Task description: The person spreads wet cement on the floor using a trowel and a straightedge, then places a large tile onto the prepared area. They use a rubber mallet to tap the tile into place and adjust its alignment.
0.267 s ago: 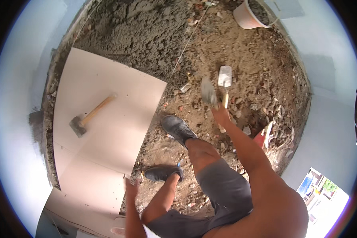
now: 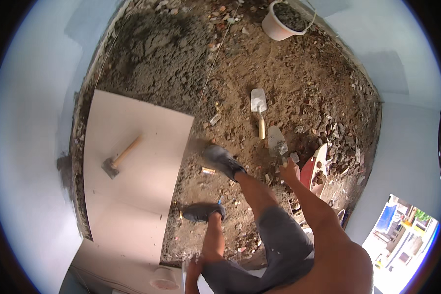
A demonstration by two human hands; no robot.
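A trowel (image 2: 277, 142) with a mortar-smeared metal blade is in my right hand (image 2: 290, 171), whose fingers wrap round its handle. The blade points away from me, over the rubble. A second trowel (image 2: 258, 100), with a pale wooden handle, lies on the soil just beyond and to the left. Low in the picture, my left hand (image 2: 194, 267) is beside my left knee and thigh; its fingers are too unclear to read. To the left, a mallet (image 2: 120, 159) with a dark head and wooden handle rests on a large beige tile (image 2: 147, 117).
Wet grey mortar (image 2: 157, 54) spreads beyond the tile. A string (image 2: 215, 59) runs along its right side. At the far right stands a white bucket (image 2: 278, 30) holding grey mix. Broken rubble (image 2: 338, 132) and a red-and-white piece (image 2: 308, 169) lie near the right wall (image 2: 406, 142).
My right hand has drawn the trowel back toward me and right, away from the lying trowel. My left hand has moved lower and right, off the tile's edge. My farther foot has shifted slightly.
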